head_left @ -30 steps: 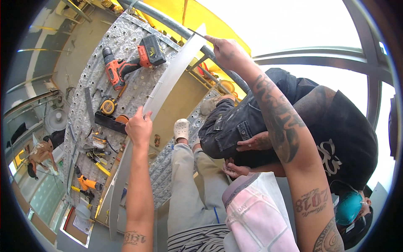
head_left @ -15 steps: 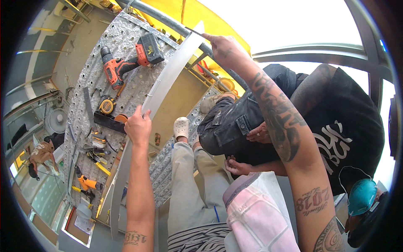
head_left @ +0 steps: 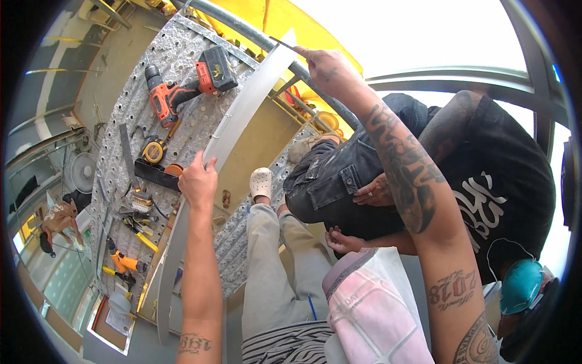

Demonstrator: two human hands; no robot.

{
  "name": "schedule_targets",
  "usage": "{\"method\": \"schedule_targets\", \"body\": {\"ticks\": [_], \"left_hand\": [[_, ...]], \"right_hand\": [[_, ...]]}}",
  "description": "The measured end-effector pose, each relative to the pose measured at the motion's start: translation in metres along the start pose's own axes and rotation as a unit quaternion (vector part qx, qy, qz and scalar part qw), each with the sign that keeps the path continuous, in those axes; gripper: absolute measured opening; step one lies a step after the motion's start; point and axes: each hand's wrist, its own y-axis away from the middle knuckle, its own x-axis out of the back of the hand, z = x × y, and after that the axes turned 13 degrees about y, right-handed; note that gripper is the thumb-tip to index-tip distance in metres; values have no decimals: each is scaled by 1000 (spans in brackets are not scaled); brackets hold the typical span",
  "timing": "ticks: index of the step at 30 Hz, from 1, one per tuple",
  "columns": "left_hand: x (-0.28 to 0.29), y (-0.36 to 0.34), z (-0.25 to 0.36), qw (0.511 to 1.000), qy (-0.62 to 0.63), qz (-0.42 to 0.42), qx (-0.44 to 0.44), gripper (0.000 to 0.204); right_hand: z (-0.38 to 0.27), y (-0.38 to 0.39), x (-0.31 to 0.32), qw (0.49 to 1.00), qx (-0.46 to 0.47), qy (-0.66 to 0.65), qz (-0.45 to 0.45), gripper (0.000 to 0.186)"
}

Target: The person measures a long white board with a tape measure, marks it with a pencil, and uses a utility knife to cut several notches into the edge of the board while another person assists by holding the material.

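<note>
A long, pale grey-white strip [head_left: 241,108] runs lengthwise from near my lap up toward a metal rail. My left hand [head_left: 199,181] grips its edge about halfway along, fingers curled with the index lifted. At the strip's far end, my right hand [head_left: 327,68] pinches a thin dark stick-like tool [head_left: 280,42] that lies across the strip; its exact kind is too small to tell. An orange-black cordless drill [head_left: 162,100] lies to the strip's left on a perforated metal platform [head_left: 124,100]. Nearer my left hand are a yellow-black tape measure [head_left: 154,150] and a black tray [head_left: 159,176].
A co-worker in a black shirt [head_left: 515,182] bends close on my right, hands near my right forearm. Pliers [head_left: 142,233] and an orange power tool [head_left: 124,259] lie at left. A metal rail [head_left: 236,24] borders the platform. Far below stands another person [head_left: 59,218].
</note>
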Motion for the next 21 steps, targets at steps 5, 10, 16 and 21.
{"method": "schedule_targets", "body": {"ticks": [5, 10, 16, 21], "left_hand": [[-1, 0, -2, 1000, 2, 13, -9, 32], [1, 0, 1, 1000, 1, 9, 1, 31], [0, -1, 1, 1000, 6, -5, 23, 38], [-4, 1, 0, 999, -8, 32, -11, 24]], "right_hand": [[-2, 0, -1, 1000, -16, 0, -10, 39], [0, -1, -8, 1000, 0, 2, 4, 41], [-7, -14, -5, 999, -15, 31, -10, 45], [-20, -13, 1, 996, -11, 91, -2, 41]]}}
